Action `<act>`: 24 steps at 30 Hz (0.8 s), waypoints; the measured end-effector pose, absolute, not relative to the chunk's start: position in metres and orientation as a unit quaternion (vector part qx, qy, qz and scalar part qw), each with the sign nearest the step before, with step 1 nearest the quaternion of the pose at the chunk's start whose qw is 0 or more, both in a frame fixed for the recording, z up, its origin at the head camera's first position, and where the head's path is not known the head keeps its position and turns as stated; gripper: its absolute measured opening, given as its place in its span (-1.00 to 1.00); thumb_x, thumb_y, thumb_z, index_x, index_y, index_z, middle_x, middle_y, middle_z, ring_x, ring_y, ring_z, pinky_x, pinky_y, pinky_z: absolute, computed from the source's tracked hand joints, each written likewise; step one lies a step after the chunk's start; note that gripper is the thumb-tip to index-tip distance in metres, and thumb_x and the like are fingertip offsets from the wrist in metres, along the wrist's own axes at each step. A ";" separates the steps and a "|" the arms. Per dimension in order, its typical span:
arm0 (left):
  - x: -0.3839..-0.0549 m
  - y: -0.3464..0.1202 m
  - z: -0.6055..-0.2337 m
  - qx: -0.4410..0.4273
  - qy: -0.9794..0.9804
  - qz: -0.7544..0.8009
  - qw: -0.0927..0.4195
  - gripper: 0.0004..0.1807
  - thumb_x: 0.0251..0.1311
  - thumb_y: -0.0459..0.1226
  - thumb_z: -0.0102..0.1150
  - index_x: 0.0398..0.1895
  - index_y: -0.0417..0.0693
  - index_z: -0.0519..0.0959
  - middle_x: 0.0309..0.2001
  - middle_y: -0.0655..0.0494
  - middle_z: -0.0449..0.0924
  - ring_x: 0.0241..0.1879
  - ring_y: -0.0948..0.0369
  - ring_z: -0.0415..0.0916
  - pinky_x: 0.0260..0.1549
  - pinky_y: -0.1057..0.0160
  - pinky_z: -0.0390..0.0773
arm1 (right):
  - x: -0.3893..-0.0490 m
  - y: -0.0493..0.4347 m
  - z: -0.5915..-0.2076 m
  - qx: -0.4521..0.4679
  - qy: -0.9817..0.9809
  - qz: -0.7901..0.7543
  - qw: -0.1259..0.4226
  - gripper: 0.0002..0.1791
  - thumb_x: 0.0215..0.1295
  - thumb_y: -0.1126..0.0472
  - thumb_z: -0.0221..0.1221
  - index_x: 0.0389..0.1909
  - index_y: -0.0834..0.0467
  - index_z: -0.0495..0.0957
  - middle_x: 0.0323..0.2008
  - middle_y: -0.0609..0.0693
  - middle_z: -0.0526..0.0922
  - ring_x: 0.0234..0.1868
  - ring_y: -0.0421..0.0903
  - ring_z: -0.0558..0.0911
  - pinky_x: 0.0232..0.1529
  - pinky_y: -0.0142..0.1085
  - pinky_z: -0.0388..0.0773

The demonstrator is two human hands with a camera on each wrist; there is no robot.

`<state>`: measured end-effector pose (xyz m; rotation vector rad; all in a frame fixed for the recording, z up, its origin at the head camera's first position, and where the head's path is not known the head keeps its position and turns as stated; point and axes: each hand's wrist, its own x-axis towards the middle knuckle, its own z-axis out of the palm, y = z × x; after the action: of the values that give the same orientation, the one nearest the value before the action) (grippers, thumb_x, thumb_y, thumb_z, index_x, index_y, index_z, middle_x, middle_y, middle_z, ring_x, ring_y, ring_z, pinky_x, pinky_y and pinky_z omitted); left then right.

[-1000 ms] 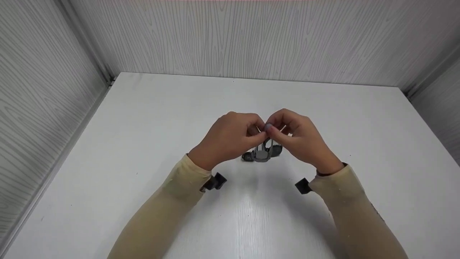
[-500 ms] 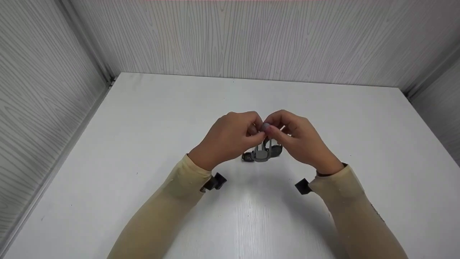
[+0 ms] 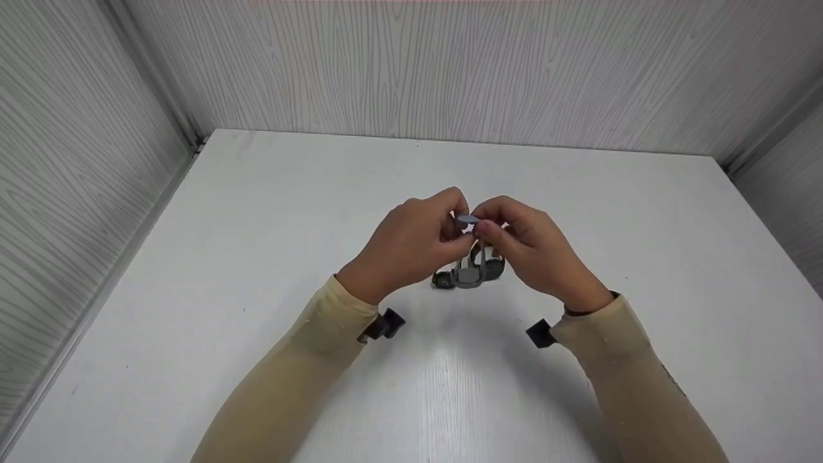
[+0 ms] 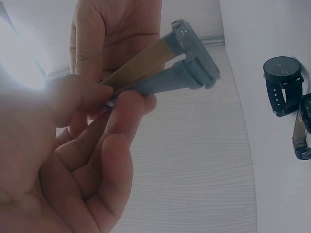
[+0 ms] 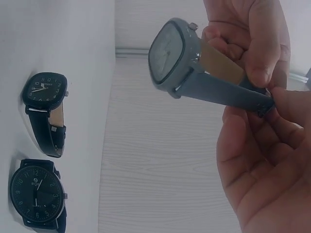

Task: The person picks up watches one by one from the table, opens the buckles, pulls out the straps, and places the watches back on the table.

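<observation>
Holding what, the left hand (image 3: 415,241)?

One grey watch (image 5: 167,56), strap end, pinched between thumb and fingers. Grip pressed close.

And the right hand (image 3: 533,241)?

Same watch, same end: thumb and fingertips on the grey strap (image 5: 211,90), beside the left hand's. Whether the strap is fastened there, cannot tell; fingers cover it.

Position of the piece?

Raised off the bench (image 3: 308,386), case tilted and lower than the fingers in the head view, both strap halves converging at the hands. Tan lining, crown on the case side.

Other stock?

Two, on the bench: one round dark watch (image 5: 36,194); one squarish dark watch (image 5: 46,90), tan-lined strap, near the round one.
</observation>
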<state>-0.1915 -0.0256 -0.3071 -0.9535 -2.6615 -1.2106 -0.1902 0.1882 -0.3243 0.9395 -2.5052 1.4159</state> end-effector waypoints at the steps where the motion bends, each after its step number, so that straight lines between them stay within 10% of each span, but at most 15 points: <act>1: -0.192 -0.026 -0.307 -0.310 -0.863 -0.398 0.031 -0.84 0.37 -0.20 0.26 -0.18 -0.06 0.51 -0.45 0.24 0.69 -0.51 0.34 0.53 -0.48 0.29 0.47 | -0.190 0.188 -0.325 0.312 -0.824 0.469 0.058 -0.85 0.55 0.27 0.12 -0.03 0.26 0.58 -0.27 -0.05 0.63 -0.34 -0.10 0.56 -0.35 -0.36 0.49; 24: -0.192 -0.027 -0.308 -0.305 -0.858 -0.412 0.034 -0.90 0.35 -0.13 0.28 -0.28 0.08 0.68 -0.45 0.35 0.67 -0.46 0.37 0.54 -0.43 0.30 0.49 | -0.189 0.189 -0.324 0.318 -0.816 0.474 0.095 -0.83 0.51 0.23 0.21 -0.05 0.25 0.55 -0.25 -0.11 0.65 -0.22 -0.08 0.63 -0.24 -0.29 0.56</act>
<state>-0.1924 -0.0265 -0.3077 -0.9374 -2.6385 -1.2685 -0.1895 0.1893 -0.3243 0.9429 -2.4190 1.4048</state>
